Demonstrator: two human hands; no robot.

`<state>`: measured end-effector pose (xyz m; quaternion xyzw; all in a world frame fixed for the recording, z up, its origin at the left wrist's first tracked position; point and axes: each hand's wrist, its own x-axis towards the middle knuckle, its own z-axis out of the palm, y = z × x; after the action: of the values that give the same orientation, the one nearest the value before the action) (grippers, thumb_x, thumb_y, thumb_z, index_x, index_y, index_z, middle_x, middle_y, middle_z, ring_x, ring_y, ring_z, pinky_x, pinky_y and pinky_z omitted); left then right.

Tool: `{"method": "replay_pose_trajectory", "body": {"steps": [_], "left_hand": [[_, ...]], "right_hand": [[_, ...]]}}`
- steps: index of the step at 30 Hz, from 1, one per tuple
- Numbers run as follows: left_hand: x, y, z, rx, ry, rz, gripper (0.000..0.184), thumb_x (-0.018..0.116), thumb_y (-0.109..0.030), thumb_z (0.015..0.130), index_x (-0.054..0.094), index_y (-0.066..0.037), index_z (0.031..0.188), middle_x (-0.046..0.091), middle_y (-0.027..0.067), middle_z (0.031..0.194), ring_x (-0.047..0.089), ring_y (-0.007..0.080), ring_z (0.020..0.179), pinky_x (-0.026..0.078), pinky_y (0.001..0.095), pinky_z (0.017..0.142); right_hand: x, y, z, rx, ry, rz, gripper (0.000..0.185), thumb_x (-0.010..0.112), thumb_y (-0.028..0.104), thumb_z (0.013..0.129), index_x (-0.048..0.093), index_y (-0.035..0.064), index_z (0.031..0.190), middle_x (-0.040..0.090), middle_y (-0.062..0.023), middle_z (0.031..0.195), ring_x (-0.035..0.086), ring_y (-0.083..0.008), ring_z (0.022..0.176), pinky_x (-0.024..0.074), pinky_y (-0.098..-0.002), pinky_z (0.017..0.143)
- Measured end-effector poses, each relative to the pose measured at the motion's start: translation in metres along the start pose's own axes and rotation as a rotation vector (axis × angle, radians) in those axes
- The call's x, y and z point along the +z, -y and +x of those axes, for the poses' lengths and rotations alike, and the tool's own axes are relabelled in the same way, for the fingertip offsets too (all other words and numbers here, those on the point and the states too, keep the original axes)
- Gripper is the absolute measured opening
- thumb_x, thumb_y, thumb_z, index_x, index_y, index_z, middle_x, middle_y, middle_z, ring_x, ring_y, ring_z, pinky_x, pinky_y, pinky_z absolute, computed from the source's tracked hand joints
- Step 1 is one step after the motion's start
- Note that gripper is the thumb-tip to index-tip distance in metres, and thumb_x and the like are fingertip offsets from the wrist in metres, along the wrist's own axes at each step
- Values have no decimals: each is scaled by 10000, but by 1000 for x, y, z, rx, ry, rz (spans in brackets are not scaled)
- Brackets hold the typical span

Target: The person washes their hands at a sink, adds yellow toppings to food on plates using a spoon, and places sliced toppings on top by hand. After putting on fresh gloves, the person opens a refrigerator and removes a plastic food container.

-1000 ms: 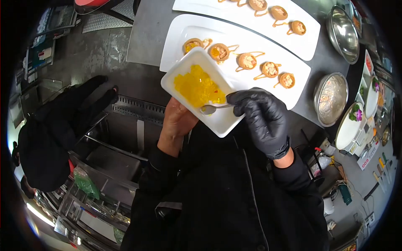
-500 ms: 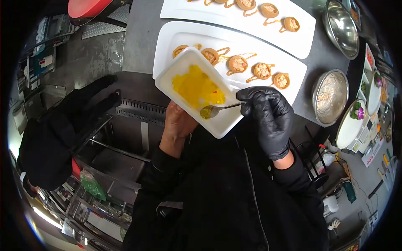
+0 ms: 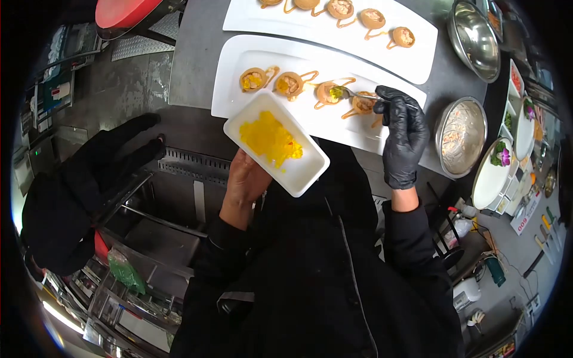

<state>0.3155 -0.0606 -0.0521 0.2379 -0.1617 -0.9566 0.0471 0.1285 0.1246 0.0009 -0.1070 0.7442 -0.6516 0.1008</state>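
Note:
My bare left hand [image 3: 244,179] holds a white tray [image 3: 310,170] from below, its fingers hidden under it. Yellow jelly-like pieces [image 3: 265,137] lie in the tray. In a black glove, my right hand [image 3: 403,134] grips a spoon [image 3: 361,95], whose bowl carries yellow pieces over the third tart [image 3: 326,94] from the left on the nearer white platter [image 3: 227,89]. The two leftmost tarts, one of them the end tart [image 3: 252,79], have yellow bits on their pale filling. Sauce loops lie beside the tarts.
Behind is another white platter [image 3: 418,64] with several filled tarts. Two metal bowls stand at the right, the nearer bowl [image 3: 461,137] with food residue. Farther right is an oval plate [image 3: 490,179] with a purple flower. A person in black [image 3: 65,209] is at the left.
The spoon has risen out of the white tray with yellow pieces and moved up over the third tart. My right hand has moved up and slightly right with it.

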Motion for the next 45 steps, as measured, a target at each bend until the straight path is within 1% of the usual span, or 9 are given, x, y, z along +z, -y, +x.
{"method": "replay_pose_trajectory", "body": {"steps": [8,12,16,18,22,30,40,43,45], "left_hand": [[3,-1,-9,20,-35,8,654,654,-207,872,312,-86,1416,408,85,1426,389,260,1323,295,477,1106],[10,2,-2,23,0,15,641,642,-201,883,306,-93,1419,398,86,1431,376,260,1331,285,477,1112],[18,5,1,-3,67,21,628,634,-201,890,308,-88,1414,414,92,1415,391,268,1319,296,480,1107],[19,6,-1,-5,122,17,630,641,-214,887,314,-84,1409,427,93,1403,408,268,1305,316,476,1094],[17,10,4,-55,103,-22,647,663,-237,872,324,-76,1398,444,90,1386,431,262,1284,343,468,1075],[18,18,17,-61,76,249,883,590,-515,847,142,-116,1495,228,185,1506,270,414,1368,296,551,1087],[23,25,23,-69,71,268,872,601,-487,844,162,-96,1488,223,189,1511,301,415,1351,301,537,1089],[19,24,19,-83,75,16,662,675,-286,860,340,-69,1388,439,85,1390,418,266,1293,326,479,1083],[22,24,18,-86,58,34,657,672,-282,863,339,-70,1389,440,85,1389,420,265,1292,326,478,1083]], "right_hand": [[-1,6,-6,-513,203,-557,136,551,27,921,622,-17,1029,683,-94,931,629,-149,803,489,-290,715],[1,35,-29,-126,2,3,170,497,-17,921,603,-42,1051,675,-122,977,624,-157,808,481,-273,704],[11,56,-51,-141,252,42,154,482,-20,921,598,-37,1021,678,-125,981,631,-168,783,489,-286,700],[12,59,-55,-211,429,-297,127,576,35,903,613,1,1020,681,-118,940,656,-179,798,500,-300,654],[9,59,-61,-179,476,-184,137,544,83,943,594,-22,1017,675,-126,998,636,-133,797,507,-291,674],[-3,47,-61,273,150,353,152,494,90,971,602,-12,1001,673,-119,982,580,-95,725,477,-243,653],[-40,24,-31,127,-84,235,205,455,96,978,613,-22,1032,649,-75,920,542,-93,727,419,-221,632],[-47,3,-25,6,-147,73,190,461,70,970,616,-16,1036,656,-87,936,565,-109,758,442,-235,653],[-50,-8,-20,-264,7,-295,176,469,45,960,618,-11,1034,661,-104,949,588,-128,797,462,-256,684]]}}
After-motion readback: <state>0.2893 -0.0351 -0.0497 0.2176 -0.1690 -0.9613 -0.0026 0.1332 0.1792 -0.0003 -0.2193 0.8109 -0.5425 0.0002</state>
